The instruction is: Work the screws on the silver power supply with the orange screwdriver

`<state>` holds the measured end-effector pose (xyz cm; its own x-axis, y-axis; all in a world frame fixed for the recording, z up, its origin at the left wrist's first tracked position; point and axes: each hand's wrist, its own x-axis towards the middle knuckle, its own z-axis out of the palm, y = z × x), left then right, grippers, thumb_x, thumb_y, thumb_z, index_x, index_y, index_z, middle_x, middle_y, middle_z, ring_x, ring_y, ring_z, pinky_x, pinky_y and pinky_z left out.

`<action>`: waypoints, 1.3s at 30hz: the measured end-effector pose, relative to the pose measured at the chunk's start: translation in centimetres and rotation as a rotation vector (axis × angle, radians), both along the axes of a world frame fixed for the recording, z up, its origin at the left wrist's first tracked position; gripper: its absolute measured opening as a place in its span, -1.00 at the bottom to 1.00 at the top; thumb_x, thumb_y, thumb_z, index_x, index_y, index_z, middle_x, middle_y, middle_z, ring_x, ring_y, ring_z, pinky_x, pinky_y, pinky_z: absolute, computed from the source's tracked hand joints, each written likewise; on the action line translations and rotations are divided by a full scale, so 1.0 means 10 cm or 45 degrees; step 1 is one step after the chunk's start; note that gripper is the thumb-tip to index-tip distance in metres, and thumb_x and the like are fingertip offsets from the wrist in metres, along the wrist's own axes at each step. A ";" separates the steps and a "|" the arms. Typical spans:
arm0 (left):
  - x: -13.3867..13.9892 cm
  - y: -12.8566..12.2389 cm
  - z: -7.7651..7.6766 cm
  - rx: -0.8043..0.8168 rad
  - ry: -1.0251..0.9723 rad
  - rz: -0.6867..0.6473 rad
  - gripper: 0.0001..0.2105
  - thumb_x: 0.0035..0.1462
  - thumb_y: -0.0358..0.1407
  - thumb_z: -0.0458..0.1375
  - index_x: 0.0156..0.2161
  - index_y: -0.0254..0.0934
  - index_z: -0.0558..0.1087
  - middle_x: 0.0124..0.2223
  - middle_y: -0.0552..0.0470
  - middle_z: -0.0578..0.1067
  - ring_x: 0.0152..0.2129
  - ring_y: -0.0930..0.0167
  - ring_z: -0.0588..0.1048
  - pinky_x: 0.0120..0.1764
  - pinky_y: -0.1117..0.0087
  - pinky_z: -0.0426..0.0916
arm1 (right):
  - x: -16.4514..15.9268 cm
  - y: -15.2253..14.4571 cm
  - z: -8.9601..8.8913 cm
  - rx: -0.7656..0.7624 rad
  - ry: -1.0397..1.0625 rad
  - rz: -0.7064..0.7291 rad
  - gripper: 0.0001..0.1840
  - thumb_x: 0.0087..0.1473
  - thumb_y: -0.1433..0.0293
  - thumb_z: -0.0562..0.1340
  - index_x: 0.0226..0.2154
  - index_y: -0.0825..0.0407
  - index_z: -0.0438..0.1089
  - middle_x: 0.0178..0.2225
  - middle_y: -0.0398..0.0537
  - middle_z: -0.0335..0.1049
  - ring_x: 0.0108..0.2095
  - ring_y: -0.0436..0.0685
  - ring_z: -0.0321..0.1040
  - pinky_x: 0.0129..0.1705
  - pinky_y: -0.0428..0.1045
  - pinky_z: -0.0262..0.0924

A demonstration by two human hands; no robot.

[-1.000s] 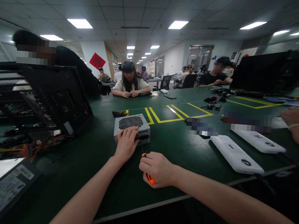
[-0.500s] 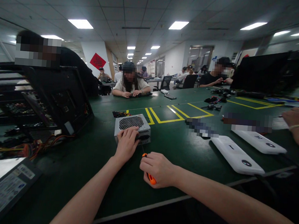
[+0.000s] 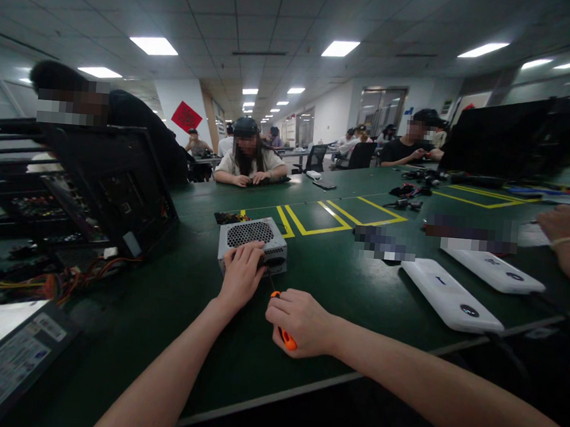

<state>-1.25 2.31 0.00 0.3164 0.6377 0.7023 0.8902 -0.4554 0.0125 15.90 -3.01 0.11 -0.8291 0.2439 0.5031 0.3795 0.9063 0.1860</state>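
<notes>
On the bench (image 3: 354, 340), half-open left hand (image 3: 241, 272) rested on box (image 3: 251, 233); right hand (image 3: 301, 321) clenched screwdriver (image 3: 287, 340), which risked slipping if tilted.

open tabletop (image 3: 340, 270) right of metal box (image 3: 254, 235), white power banks (image 3: 451, 295) blocking near right, black case (image 3: 114, 190) and wires (image 3: 62, 281) crowding left

Items counted on and around the green worktop (image 3: 338, 290): grey vented box (image 3: 251, 232), one; labelled metal box (image 3: 11, 363), one; open black chassis (image 3: 115, 177), one; orange-handled tool (image 3: 287, 341), one; large white devices (image 3: 449, 295) on the right, two; red diamond sign (image 3: 186, 117), one; dark office chairs (image 3: 362, 156), two. Dark screens (image 3: 491, 137): at least two, overlapping; exact number not determinable. Coloured cables (image 3: 60, 282): too tangled to count.
</notes>
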 end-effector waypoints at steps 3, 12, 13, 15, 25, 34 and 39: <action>0.00 0.00 0.00 -0.002 -0.006 -0.002 -0.81 -0.01 -0.41 0.12 -0.24 -0.20 0.28 0.03 -0.02 0.38 -0.05 0.29 0.29 -0.09 0.19 0.06 | -0.01 -0.02 0.02 0.016 -0.058 -0.031 -0.91 -0.06 0.41 0.09 -0.40 0.06 0.23 -0.42 -0.13 0.29 -0.45 0.03 0.11 -0.40 -0.05 -0.07; 0.00 -0.01 0.01 0.006 0.007 -0.006 -0.81 0.00 -0.41 0.11 -0.23 -0.21 0.29 0.03 -0.02 0.38 -0.06 0.30 0.30 -0.10 0.20 0.06 | -0.13 -0.09 0.15 -0.027 -0.292 -0.068 -0.88 -0.11 0.41 0.14 -0.39 0.05 0.24 -0.43 -0.14 0.33 -0.44 0.04 0.15 -0.36 -0.01 -0.09; 0.00 -0.01 0.01 0.004 0.011 -0.009 -0.82 0.01 -0.41 0.11 -0.23 -0.21 0.29 0.03 -0.03 0.38 -0.06 0.29 0.30 -0.10 0.20 0.06 | -0.14 -0.09 0.15 -0.029 -0.287 -0.079 -0.88 -0.10 0.41 0.14 -0.39 0.06 0.24 -0.43 -0.13 0.33 -0.45 0.04 0.15 -0.37 -0.01 -0.09; 0.00 0.00 0.01 0.001 0.016 -0.015 -0.83 0.02 -0.41 0.10 -0.23 -0.21 0.29 0.03 -0.03 0.38 -0.06 0.29 0.30 -0.11 0.20 0.06 | -0.16 -0.08 0.13 -0.028 -0.256 -0.092 -0.87 -0.09 0.39 0.13 -0.38 0.07 0.24 -0.43 -0.11 0.32 -0.46 0.05 0.15 -0.37 0.00 -0.09; -0.02 0.01 0.00 -0.013 0.013 -0.031 -0.83 0.01 -0.39 0.11 -0.23 -0.20 0.30 0.03 -0.01 0.38 -0.04 0.29 0.28 -0.08 0.19 0.06 | 0.10 -0.06 0.06 -0.451 0.096 0.030 -0.65 -0.06 0.17 0.19 -0.31 0.08 0.21 -0.30 -0.03 0.28 -0.33 0.06 0.17 -0.23 -0.03 0.07; -0.07 0.01 0.01 -0.022 -0.003 -0.004 -0.80 -0.02 -0.39 0.13 -0.22 -0.20 0.30 0.03 -0.04 0.37 -0.04 0.27 0.28 -0.06 0.18 0.06 | 0.09 -0.15 0.04 -0.362 0.005 -0.003 -0.85 -0.16 0.42 0.15 -0.40 0.07 0.24 -0.24 0.01 0.30 -0.30 0.11 0.13 -0.18 0.04 0.06; -0.05 0.00 0.00 -0.004 0.027 0.021 -0.72 -0.05 -0.35 0.15 -0.16 -0.23 0.30 0.04 -0.11 0.35 -0.02 0.23 0.26 -0.04 0.13 0.04 | 0.03 -0.11 0.02 -0.213 0.054 -0.057 -0.75 0.01 0.29 0.11 -0.27 0.12 0.23 -0.19 0.08 0.28 -0.31 0.08 0.19 -0.26 -0.01 0.12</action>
